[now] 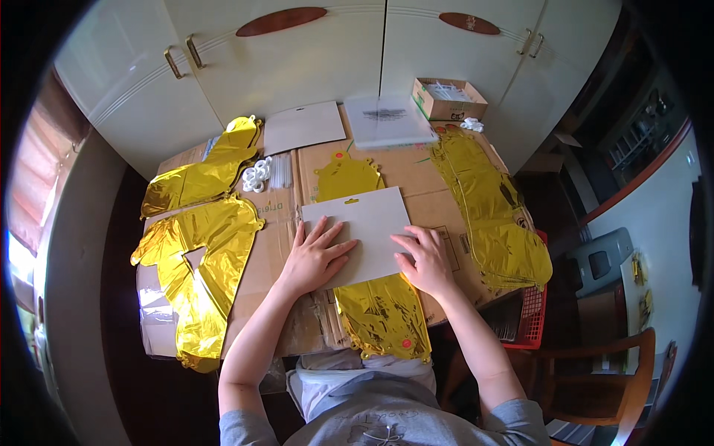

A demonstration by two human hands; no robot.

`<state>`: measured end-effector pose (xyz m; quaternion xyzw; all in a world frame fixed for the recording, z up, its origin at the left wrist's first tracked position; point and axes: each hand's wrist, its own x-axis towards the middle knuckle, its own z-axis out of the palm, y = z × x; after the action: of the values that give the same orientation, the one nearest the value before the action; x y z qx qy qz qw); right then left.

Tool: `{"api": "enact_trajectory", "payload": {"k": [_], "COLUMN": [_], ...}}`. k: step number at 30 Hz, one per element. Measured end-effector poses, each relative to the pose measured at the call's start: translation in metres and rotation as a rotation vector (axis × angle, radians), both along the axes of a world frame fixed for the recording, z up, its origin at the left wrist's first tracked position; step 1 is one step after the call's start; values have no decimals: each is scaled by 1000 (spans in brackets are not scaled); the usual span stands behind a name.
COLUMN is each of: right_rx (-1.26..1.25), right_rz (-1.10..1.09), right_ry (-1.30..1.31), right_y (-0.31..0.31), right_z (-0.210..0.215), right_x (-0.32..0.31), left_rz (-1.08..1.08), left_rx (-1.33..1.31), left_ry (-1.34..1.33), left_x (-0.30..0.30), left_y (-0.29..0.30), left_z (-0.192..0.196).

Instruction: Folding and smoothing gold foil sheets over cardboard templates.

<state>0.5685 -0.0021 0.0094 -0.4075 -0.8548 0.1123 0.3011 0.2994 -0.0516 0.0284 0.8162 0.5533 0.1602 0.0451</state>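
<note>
Low in the frame's centre, a gold foil balloon [383, 316] lies flat, its near end with 2 small red dots hanging toward the person's lap. Over its middle sits a white card [366, 223], a plain rectangle with a small hanger slot at its far edge, slightly tilted. The left hand [311, 260] lies flat on the card's left part, fingers spread. The right hand [424, 260] presses its right edge, fingers bent and close together; neither hand pinches anything. The balloon's far end pokes out past the card near mid-frame.

All of it rests on brown cardboard [279, 253] covering a table. To the left lie 2 large crumpled gold balloons [197, 267]; another long stack of gold foil [494, 212] runs down the right side. Further up, small white rings [256, 175] lie beside a second white card [303, 126], a clear packet stack [387, 119] and a small open box [448, 98].

A red basket [532, 320] and a wooden chair [602, 372] stand at lower right. White cupboard doors [297, 67] with metal handles fill the top of the frame.
</note>
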Motion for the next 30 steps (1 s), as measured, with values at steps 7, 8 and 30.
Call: {"api": "enact_trajectory", "payload": {"k": [7,8,30], "right_rx": [-27,-29,-100], "right_rz": [6,6,90], "right_ry": [-10,-6,-20], "right_y": [1,1,10], "right_z": [-2,-2,1], "right_x": [0,0,7], "left_rz": [1,1,-15], "left_rx": [23,22,-94], "left_ry": [4,5,56], "left_x": [1,1,0], "left_y": [1,1,0], "left_z": [-1,-1,7]}}
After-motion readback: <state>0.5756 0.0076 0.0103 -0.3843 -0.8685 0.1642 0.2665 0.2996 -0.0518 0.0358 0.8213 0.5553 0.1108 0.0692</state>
